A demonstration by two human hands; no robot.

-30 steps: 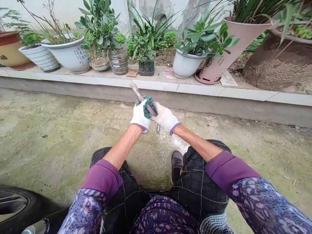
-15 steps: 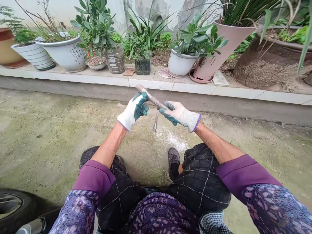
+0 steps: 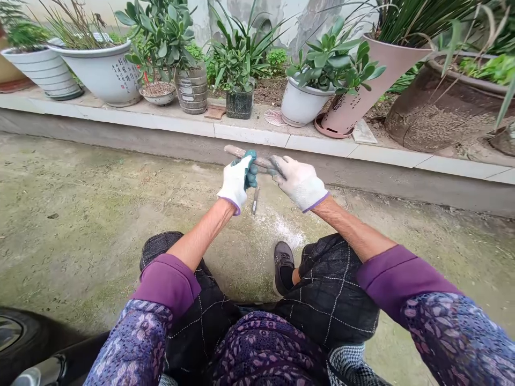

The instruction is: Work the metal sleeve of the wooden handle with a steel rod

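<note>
A greyish-brown rod (image 3: 234,150), about as thick as a finger or two, is held crosswise in front of me, above the ground. My left hand (image 3: 239,177), in a white glove with a green coated palm, is closed around its middle. At its right end my right hand (image 3: 298,179), gloved the same way, has its fingers wrapped over the rod, partly hiding that end. On the concrete below lies a short thin stick-like piece (image 3: 255,200) with a pale lower part; its kind is unclear. White powder (image 3: 287,229) is scattered beside it.
A tiled ledge (image 3: 249,134) runs across in front, with potted plants on it, among them a white pot (image 3: 303,104) and a tall pink planter (image 3: 362,80). My shoe (image 3: 284,262) stands near the powder. A wheel (image 3: 20,335) is at the lower left.
My left hand has moved right along the rod and closed around it. The rod now lies closer to level, and my right hand has turned so its back faces up.
</note>
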